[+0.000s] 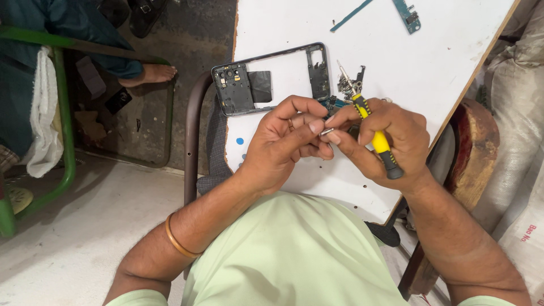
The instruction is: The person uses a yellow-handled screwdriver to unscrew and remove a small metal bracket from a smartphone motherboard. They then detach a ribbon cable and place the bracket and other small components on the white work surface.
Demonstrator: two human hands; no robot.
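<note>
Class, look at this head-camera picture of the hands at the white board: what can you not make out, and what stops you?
- Small metal piece, head view: pinched between fingertips of left hand and right hand; too small to identify.
- Screwdriver shaft: partly covered by the right hand.
- Loose parts behind the tip: too small and tangled.
- Circuit board: cut off by top edge.
- Phone frame: near edge hidden by knuckles.

My white board table [430, 62] carries a stripped black phone frame [271, 79] at ten o'clock. Two teal circuit strips [408, 14] lie at twelve, small metal parts [351, 82] at centre.
</note>
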